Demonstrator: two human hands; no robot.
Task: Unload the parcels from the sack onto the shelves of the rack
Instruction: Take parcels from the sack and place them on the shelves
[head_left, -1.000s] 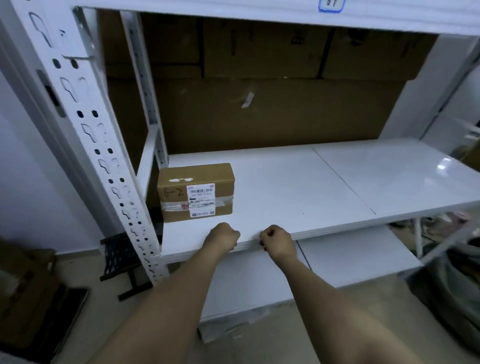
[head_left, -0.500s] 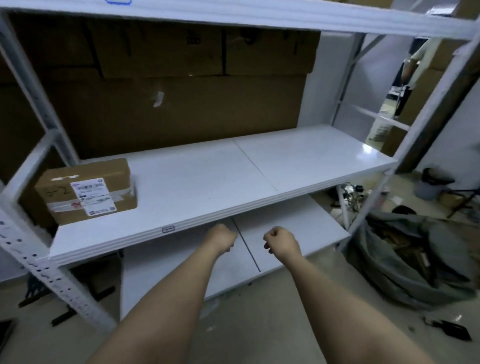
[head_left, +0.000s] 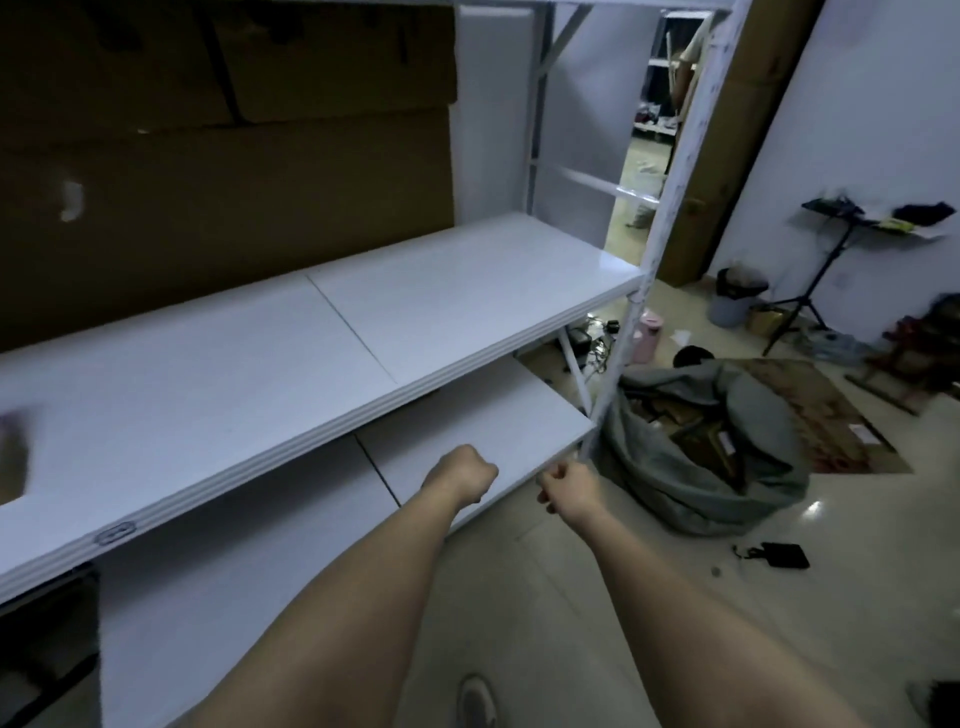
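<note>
1. Two bare hands reach forward, both curled into loose fists with nothing in them: the left hand over the front of the lower shelf, the right hand just beside the shelf's right front corner. The two are near each other but apart.
2. One white metal rack fills the left and middle of the view. Two of its white shelf boards show: the middle shelf, made of two panels with a seam between them, and the lower shelf, also with a seam.
3. One brown cardboard parcel sits at the far left edge of the middle shelf, blurred and cut off by the frame. Any writing on it cannot be read here.
4. One small oval mark or sticker sits on the front edge of the middle shelf; its text is too small to read.
5. One grey fabric sack lies open on the tiled floor, just beside the rack's right front post. Brown parcels show inside its mouth; how many cannot be counted.
6. Large brown cardboard cartons stand stacked behind the rack, at least three, with no legible print.
7. On the floor to the right: one small black flat object, one pink cylindrical container, one grey bin and one black tripod stand with a tray on top.
</note>
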